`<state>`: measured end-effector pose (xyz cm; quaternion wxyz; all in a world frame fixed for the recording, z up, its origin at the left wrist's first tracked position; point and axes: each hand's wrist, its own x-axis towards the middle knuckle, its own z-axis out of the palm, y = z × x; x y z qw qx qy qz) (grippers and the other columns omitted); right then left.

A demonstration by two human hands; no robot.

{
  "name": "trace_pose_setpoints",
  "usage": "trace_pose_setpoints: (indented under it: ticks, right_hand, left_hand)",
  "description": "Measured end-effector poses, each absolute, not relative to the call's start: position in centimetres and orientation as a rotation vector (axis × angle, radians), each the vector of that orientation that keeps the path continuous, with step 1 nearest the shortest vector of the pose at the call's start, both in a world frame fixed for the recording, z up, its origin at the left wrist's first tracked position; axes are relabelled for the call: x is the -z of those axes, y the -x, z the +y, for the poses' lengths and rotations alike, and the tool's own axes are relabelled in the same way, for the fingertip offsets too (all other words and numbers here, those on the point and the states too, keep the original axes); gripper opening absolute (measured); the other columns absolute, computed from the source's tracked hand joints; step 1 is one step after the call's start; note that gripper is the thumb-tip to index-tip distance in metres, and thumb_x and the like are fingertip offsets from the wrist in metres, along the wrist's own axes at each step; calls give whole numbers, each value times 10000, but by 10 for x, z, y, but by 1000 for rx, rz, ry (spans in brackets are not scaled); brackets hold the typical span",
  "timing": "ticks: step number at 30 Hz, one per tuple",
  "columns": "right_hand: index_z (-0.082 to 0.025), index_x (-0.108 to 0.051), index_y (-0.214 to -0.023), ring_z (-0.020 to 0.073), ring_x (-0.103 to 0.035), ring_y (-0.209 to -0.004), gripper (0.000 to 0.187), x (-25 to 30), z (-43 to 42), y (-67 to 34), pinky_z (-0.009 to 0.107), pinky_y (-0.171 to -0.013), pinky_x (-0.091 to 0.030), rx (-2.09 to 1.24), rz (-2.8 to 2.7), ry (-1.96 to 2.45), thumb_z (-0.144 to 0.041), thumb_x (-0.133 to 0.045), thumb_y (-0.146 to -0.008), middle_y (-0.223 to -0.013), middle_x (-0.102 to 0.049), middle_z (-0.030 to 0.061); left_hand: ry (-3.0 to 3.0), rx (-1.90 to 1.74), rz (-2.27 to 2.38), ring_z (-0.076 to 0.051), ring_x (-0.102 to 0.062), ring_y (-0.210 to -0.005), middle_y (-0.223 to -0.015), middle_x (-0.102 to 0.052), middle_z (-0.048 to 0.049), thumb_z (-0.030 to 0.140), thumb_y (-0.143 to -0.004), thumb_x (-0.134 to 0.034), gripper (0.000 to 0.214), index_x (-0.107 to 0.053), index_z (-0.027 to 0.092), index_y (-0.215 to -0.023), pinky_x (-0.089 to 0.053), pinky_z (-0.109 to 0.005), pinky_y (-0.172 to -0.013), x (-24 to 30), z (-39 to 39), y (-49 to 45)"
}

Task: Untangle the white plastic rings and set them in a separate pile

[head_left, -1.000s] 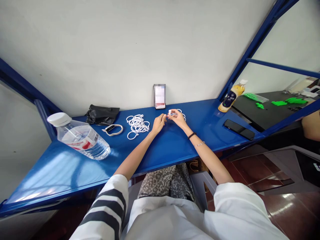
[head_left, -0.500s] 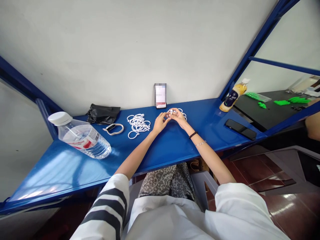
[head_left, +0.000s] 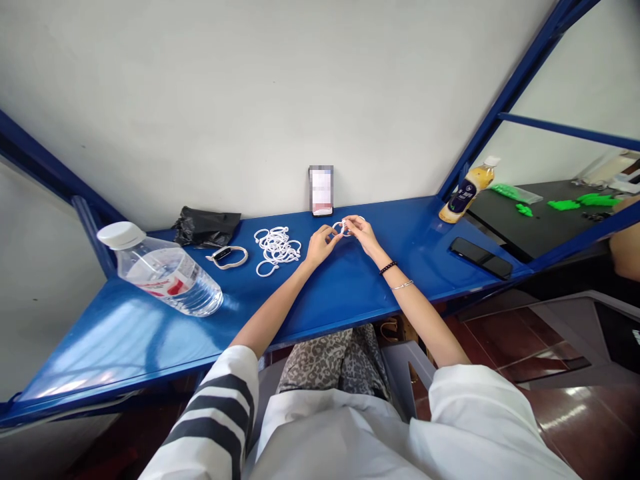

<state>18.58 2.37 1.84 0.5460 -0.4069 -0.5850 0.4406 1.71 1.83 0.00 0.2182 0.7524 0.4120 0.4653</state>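
Near the back of the blue tabletop, my left hand [head_left: 321,245] pinches the lower side of a white plastic ring [head_left: 336,229]. My right hand [head_left: 363,235] closes its fingertips on the ring's right part, where a small white piece shows. Part of the ring is covered by fingers. Behind the right fingers a bit of another white ring [head_left: 363,219] peeks out, mostly hidden. Left of my left hand lies a loose pile of white rings [head_left: 278,248], several of them with small knobs at their ends.
A phone [head_left: 321,191] leans upright against the wall. To the left are a water bottle [head_left: 165,277], a black plastic bag [head_left: 207,227] and a wristband [head_left: 229,258]. A juice bottle [head_left: 467,192] and a dark phone [head_left: 481,258] lie right. Green pieces [head_left: 563,205] rest beyond the frame.
My right hand has turned from palm partly up to fingers pointing down, pinching. The ring between my hands now shows more plainly. My left hand has barely moved.
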Motion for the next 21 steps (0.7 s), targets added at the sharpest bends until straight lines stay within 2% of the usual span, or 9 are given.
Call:
trace_pose_setpoints:
  ticks: [4,7,10,15,21]
  right_hand:
    - [-215,-648,-879,135,-612,-796,380,-16,26,-187,270,-760,-511,-1067,-1360,937,-552,-716,-718,-843,-654,5]
    - [-218,-640,-859,124,-590,-760,384,-14,28,-186,256,-728,-493,-1105,-1322,915,-549,-737,-691,-807,-628,-7]
    - [-223,-636,-854,116,-574,-741,399,-13,29,-185,246,-705,-482,-1162,-1274,888,-556,-751,-668,-808,-617,-10]
    - [-225,-634,-837,108,-558,-722,399,-15,27,-184,240,-689,-476,-1213,-1246,868,-546,-771,-645,-796,-604,-19]
    - [-219,-665,-900,110,-581,-755,387,-17,25,-184,235,-691,-476,-1250,-1252,867,-545,-733,-704,-826,-629,-6]
  left_hand:
    - [-2073,-1286,1173,-96,-537,-590,-941,-652,-31,449,-861,-607,270,-617,189,-934,-447,-254,-634,-2,16,-18]
    - [-2007,-1299,1218,-92,-551,-571,-949,-661,-19,429,-813,-673,418,-552,200,-1140,-455,-247,-618,-3,15,-18]
    - [-1987,-1303,1256,-96,-567,-575,-942,-665,-20,416,-776,-715,533,-520,198,-1221,-464,-249,-625,-4,14,-19]
    - [-2052,-1302,1250,-88,-540,-551,-965,-675,-40,451,-790,-691,405,-612,182,-1082,-465,-253,-619,-4,14,-19]
    - [-2028,-1366,1221,-101,-550,-553,-888,-685,-29,432,-763,-704,356,-613,177,-994,-466,-259,-625,-4,14,-17]
